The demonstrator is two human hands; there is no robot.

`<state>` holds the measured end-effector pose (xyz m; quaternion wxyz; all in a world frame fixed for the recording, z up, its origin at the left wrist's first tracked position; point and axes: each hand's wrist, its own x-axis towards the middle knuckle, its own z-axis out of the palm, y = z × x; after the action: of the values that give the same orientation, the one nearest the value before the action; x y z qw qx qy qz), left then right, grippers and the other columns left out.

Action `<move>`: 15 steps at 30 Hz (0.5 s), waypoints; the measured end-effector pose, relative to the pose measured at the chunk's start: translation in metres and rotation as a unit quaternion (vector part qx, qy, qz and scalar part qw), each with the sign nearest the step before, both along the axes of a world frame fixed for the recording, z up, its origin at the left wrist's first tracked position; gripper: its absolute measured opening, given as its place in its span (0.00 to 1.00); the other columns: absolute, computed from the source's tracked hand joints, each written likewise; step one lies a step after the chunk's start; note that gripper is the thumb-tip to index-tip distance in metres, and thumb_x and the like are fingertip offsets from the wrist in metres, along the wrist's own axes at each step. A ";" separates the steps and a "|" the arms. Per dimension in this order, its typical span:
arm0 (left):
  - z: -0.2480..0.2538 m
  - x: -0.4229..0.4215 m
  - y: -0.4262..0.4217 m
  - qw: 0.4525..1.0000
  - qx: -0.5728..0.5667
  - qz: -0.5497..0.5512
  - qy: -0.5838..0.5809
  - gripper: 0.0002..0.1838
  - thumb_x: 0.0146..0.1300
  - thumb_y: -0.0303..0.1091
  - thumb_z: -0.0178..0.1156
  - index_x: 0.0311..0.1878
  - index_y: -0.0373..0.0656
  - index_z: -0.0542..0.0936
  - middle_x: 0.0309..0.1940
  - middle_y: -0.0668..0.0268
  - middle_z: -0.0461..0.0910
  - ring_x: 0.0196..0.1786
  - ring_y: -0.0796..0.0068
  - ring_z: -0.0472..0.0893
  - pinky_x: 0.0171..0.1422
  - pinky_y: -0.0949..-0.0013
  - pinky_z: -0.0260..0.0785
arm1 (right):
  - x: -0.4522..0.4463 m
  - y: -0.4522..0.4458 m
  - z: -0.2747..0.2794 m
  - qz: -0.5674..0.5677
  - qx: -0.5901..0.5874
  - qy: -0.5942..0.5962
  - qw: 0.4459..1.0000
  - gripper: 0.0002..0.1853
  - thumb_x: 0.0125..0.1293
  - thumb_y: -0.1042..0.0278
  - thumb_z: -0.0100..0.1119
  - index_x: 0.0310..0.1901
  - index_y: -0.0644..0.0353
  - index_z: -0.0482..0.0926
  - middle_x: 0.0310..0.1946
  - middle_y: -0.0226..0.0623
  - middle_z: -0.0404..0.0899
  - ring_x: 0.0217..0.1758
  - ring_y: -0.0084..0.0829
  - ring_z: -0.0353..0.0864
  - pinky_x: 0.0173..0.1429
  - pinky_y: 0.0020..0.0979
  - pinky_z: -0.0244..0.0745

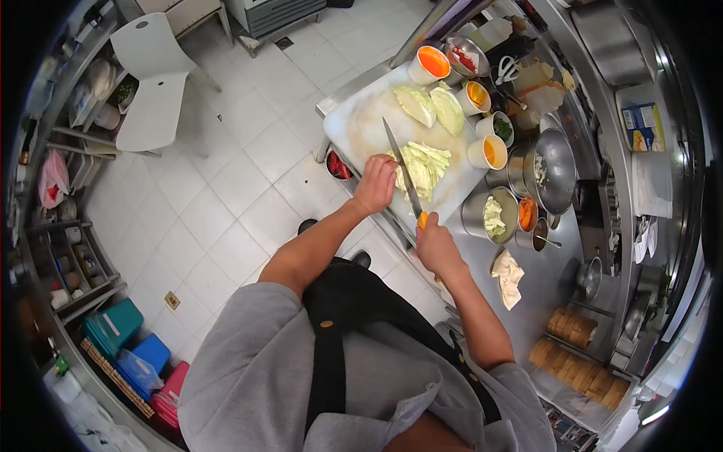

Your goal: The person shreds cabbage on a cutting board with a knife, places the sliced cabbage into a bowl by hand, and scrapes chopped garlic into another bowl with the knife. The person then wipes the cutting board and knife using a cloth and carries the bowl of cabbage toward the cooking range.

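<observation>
1. By a steel counter point(474, 258), a white cutting board point(358, 124) is supported; a crumpled cloth point(507, 279) has been left on the bare metal, to the right of the forearm.
2. The board is taken up by cabbage in two forms, shredded and in wedges, with stained, bare surface left around it.
3. To the right of the board, a wide steel bowl point(556, 177) is seen, tilted.
4. A long knife point(401, 160) is laid slantwise across the left part of the shredded cabbage point(425, 167), its tip pointed away from the body.
5. Beside the bowl, a steel pot point(474, 217) is placed, in which more pale cabbage pieces point(494, 215) are held.
6. The shredded cabbage is heaped near the middle of the board, just right of the left hand point(376, 184) and beyond the right hand point(437, 245).
7. The knife's orange handle is enclosed by the right hand, its fingers closed firmly.
8. The left hand's fingers are bent downward beside the blade; whether any shreds are pinched cannot be told.
9. Past the heap, two cabbage wedges point(414, 104) are set side by side, well apart from both hands.
</observation>
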<state>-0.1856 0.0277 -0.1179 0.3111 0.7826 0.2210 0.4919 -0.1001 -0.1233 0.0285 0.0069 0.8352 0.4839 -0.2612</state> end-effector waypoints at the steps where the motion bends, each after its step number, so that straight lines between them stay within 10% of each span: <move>1: -0.001 0.000 -0.001 1.000 0.002 -0.002 -0.003 0.15 0.59 0.21 0.53 0.50 0.32 0.70 0.46 0.48 0.70 0.51 0.46 0.70 0.59 0.51 0.63 | 0.002 0.005 -0.004 0.003 0.001 0.006 1.000 0.16 0.70 0.65 0.50 0.47 0.71 0.61 0.29 0.67 0.78 0.34 0.65 0.80 0.41 0.56 0.76; 8: 0.002 -0.001 0.004 1.000 -0.004 -0.005 -0.005 0.14 0.58 0.21 0.54 0.48 0.35 0.71 0.46 0.50 0.69 0.51 0.46 0.70 0.60 0.51 0.63 | 0.019 0.021 -0.091 -0.002 0.090 0.029 0.995 0.17 0.69 0.65 0.53 0.47 0.71 0.62 0.28 0.69 0.77 0.34 0.68 0.78 0.40 0.58 0.74; 15: 0.000 0.002 -0.003 1.000 -0.014 0.023 -0.002 0.17 0.58 0.21 0.55 0.51 0.33 0.67 0.46 0.46 0.68 0.51 0.43 0.69 0.60 0.49 0.62 | 0.004 -0.010 -0.004 -0.002 0.084 -0.025 0.996 0.18 0.69 0.62 0.53 0.47 0.69 0.62 0.25 0.66 0.77 0.31 0.66 0.79 0.37 0.58 0.74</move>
<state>-0.1833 0.0249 -0.1176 0.3112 0.7720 0.2449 0.4971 -0.0959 -0.1333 0.0245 -0.0513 0.8402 0.5019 -0.1988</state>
